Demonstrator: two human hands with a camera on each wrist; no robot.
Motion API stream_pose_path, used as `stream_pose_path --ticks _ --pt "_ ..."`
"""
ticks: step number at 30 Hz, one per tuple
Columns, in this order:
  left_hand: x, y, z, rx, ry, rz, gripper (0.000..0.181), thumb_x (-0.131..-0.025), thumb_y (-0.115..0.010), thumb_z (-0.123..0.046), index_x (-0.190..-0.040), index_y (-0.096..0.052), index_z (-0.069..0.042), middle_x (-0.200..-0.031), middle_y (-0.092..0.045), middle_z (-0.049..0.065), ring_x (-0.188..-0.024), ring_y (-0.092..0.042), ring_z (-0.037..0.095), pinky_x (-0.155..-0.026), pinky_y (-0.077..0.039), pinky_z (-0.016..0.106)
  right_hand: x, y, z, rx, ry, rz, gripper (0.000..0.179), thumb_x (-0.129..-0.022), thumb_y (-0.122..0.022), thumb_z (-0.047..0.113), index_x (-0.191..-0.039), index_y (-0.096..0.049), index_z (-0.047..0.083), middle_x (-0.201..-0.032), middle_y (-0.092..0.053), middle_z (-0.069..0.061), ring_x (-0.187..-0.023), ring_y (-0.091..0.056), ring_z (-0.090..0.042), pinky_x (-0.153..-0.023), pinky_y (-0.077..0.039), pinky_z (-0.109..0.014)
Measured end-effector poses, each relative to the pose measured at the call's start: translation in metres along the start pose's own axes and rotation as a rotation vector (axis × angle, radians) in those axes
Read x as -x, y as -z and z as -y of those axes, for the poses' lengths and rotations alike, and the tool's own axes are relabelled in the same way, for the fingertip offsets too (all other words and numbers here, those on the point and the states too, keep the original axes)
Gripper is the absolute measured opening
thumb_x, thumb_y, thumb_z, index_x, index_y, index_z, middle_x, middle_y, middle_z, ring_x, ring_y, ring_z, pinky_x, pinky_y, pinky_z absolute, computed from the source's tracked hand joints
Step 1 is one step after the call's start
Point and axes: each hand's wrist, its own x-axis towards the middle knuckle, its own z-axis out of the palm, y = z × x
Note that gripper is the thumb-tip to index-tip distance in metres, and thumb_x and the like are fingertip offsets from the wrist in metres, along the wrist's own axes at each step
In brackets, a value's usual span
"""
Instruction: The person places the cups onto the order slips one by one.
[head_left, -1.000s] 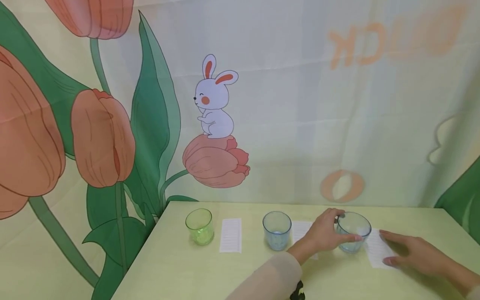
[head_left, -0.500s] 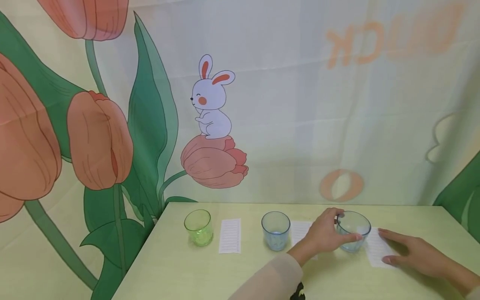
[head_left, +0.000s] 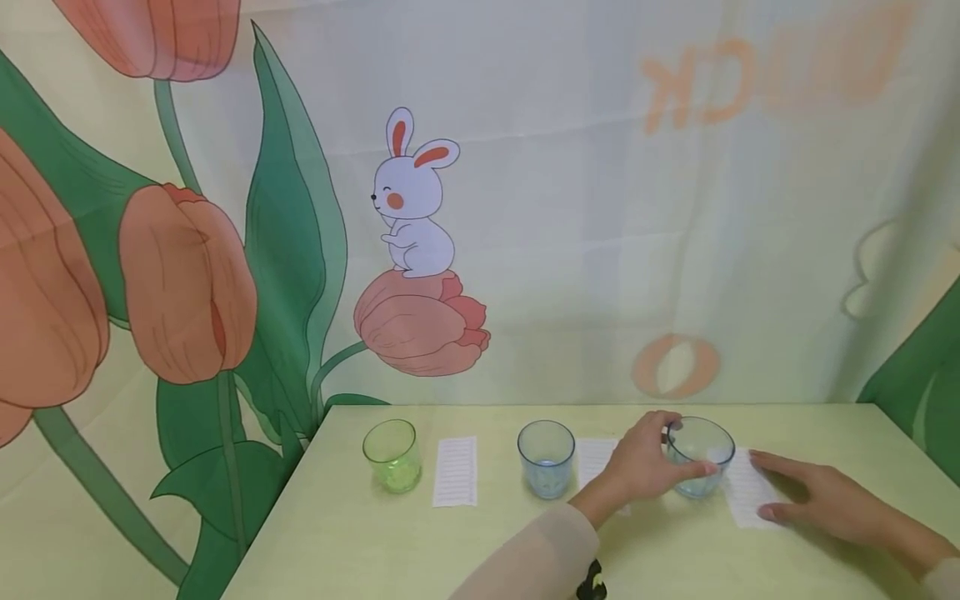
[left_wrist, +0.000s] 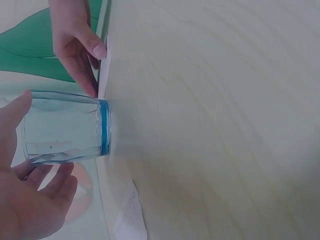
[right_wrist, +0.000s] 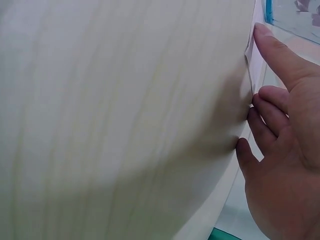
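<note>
Gripping the rightmost blue glass (head_left: 697,444), upright on the bench (head_left: 360,550), the left hand (head_left: 648,458) could topple it by pushing high, while the right hand (head_left: 831,502), loosely spread and touching the adjacent paper (head_left: 746,496), could crease it by dragging.

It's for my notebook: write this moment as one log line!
left grip: holding rightmost glass; right grip: touching rightmost paper; green glass: upright

The right cup (head_left: 699,448) looks glossy and glass-like. The right slip (head_left: 748,497) is matt paper, the far curtain (head_left: 570,208) creased cloth.
</note>
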Motion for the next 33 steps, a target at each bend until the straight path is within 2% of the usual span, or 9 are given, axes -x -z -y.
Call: stream_pose_path --ticks 10,12,14,16,18,19,21,28,33 --pt "-0.002 -0.004 -0.001 0.088 0.055 -0.040 0.074 -0.078 -0.094 -0.051 -0.140 -0.063 -0.024 -0.135 -0.062 -0.017 -0.111 -0.062 0.001 -0.088 -0.054 0.021 0.001 -0.001 0.001 -0.051 -0.030 0.035 0.083 -0.089 -0.084 0.046 -0.152 -0.054 0.001 -0.152 -0.054 -0.027 -0.137 -0.048 -0.055 -0.095 -0.008 0.005" --pt "-0.002 -0.006 -0.004 0.113 0.066 -0.061 0.075 -0.077 -0.095 -0.049 -0.139 -0.063 -0.024 -0.134 -0.063 -0.017 -0.111 -0.063 0.001 -0.087 -0.054 0.020 0.001 0.000 0.001 -0.041 -0.028 0.025 0.082 -0.089 -0.084 0.047 -0.152 -0.055 0.002 -0.152 -0.055 -0.026 -0.136 -0.049 -0.054 -0.095 -0.010 0.004" --pt "-0.003 -0.008 -0.008 0.143 0.065 -0.085 0.075 -0.075 -0.097 -0.048 -0.138 -0.063 -0.024 -0.134 -0.063 -0.018 -0.110 -0.063 0.000 -0.085 -0.053 0.020 0.001 0.001 0.001 -0.019 -0.024 0.015 0.082 -0.089 -0.084 0.047 -0.152 -0.056 0.004 -0.151 -0.056 -0.024 -0.136 -0.051 -0.052 -0.097 -0.018 0.002" --pt "-0.003 -0.010 -0.013 0.165 0.051 -0.109 0.077 -0.074 -0.098 -0.047 -0.139 -0.063 -0.024 -0.134 -0.062 -0.018 -0.110 -0.063 0.000 -0.084 -0.053 0.019 0.001 0.002 0.002 -0.009 -0.029 0.021 0.082 -0.089 -0.084 0.048 -0.152 -0.056 0.004 -0.151 -0.056 -0.025 -0.136 -0.052 -0.052 -0.110 -0.034 -0.014" --pt "-0.004 -0.012 -0.019 0.179 0.028 -0.125 0.077 -0.074 -0.098 -0.046 -0.139 -0.062 -0.024 -0.134 -0.062 -0.019 -0.110 -0.063 -0.001 -0.083 -0.052 0.018 0.000 0.003 0.003 -0.013 -0.038 0.030 0.083 -0.088 -0.084 0.048 -0.152 -0.056 0.002 -0.151 -0.056 -0.027 -0.136 -0.051 -0.054 -0.113 -0.045 -0.041" --pt "-0.005 -0.012 -0.022 0.180 0.019 -0.131 0.077 -0.075 -0.098 -0.046 -0.140 -0.062 -0.024 -0.134 -0.062 -0.019 -0.110 -0.063 -0.001 -0.083 -0.052 0.018 0.000 0.004 0.003 -0.019 -0.046 0.038 0.084 -0.088 -0.085 0.048 -0.151 -0.056 0.001 -0.150 -0.055 -0.028 -0.136 -0.051 -0.055 -0.110 -0.046 -0.055" --pt "-0.007 -0.014 -0.028 0.188 0.009 -0.137 0.077 -0.075 -0.097 -0.046 -0.140 -0.062 -0.024 -0.134 -0.062 -0.019 -0.111 -0.063 -0.001 -0.082 -0.052 0.018 -0.001 0.004 0.004 -0.028 -0.061 0.047 0.085 -0.087 -0.085 0.048 -0.150 -0.055 -0.001 -0.150 -0.055 -0.030 -0.136 -0.050 -0.057 -0.101 -0.042 -0.075" --pt "-0.016 -0.030 -0.040 0.191 0.042 -0.109 0.078 -0.076 -0.097 -0.048 -0.141 -0.061 -0.026 -0.136 -0.061 -0.020 -0.114 -0.063 -0.001 -0.085 -0.053 0.017 -0.002 0.003 0.000 -0.106 -0.108 0.051 0.092 -0.086 -0.087 0.043 -0.149 -0.049 -0.012 -0.147 -0.050 -0.040 -0.135 -0.042 -0.065 -0.102 -0.036 -0.080" --pt "-0.016 -0.039 -0.042 0.161 0.053 -0.091 0.078 -0.075 -0.097 -0.047 -0.141 -0.062 -0.027 -0.136 -0.061 -0.020 -0.113 -0.063 -0.002 -0.085 -0.052 0.017 0.000 0.000 -0.002 -0.126 -0.106 0.039 0.088 -0.088 -0.087 0.039 -0.150 -0.049 -0.011 -0.147 -0.049 -0.042 -0.135 -0.042 -0.066 -0.101 -0.036 -0.080"
